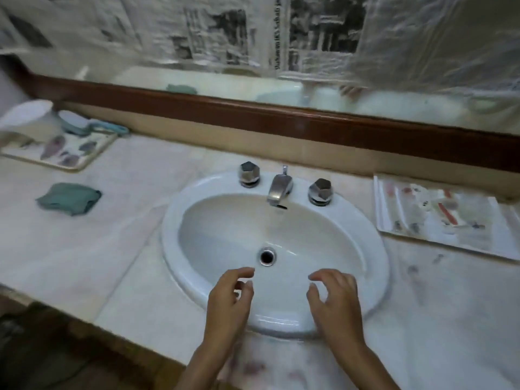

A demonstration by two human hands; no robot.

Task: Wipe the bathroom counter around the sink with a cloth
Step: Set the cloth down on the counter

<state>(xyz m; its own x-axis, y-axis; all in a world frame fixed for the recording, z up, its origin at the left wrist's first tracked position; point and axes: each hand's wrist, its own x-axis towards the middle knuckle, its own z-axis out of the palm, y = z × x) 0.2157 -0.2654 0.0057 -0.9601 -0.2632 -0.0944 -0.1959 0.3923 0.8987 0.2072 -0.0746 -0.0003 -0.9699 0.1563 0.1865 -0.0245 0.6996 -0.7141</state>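
Both hands hover over the near part of the sink [174,249], a white oval basin set into the pale desk [84,254]. The left hand [228,299] is above the front of the bowl, with its fingers loosely curled and pointing toward the drain [267,256]. Its grip is released and holds nothing. The right hand [334,302] is beside it over the front rim, with bare bowl showing between the two. Its fingers are bent the same loose way, and its grip is also released. I cannot tell whether either hand touches the basin.

The cloth [70,198], folded and blue-green, lies on the desk to the left of the sink, well apart from both hands. It is near the front edge of a patterned tray [73,164]. A white cup [26,116] stands at the back of that tray, next to a pale blue item [84,125] too blurred to name.

On the back rim of the sink, a metal faucet [278,190] stands between a left knob [249,174] and a right knob [320,191]. To the right of the sink a white flat tray [439,218] holds small red and dark things, blurred. Dark smudges [413,268] mark the desk between that tray and the sink, and reddish marks [253,367] show near the front edge between the forearms. Behind the desk a brown wooden rail [253,108] runs below a mirror [394,108], whose upper part is covered with newspaper [225,29].
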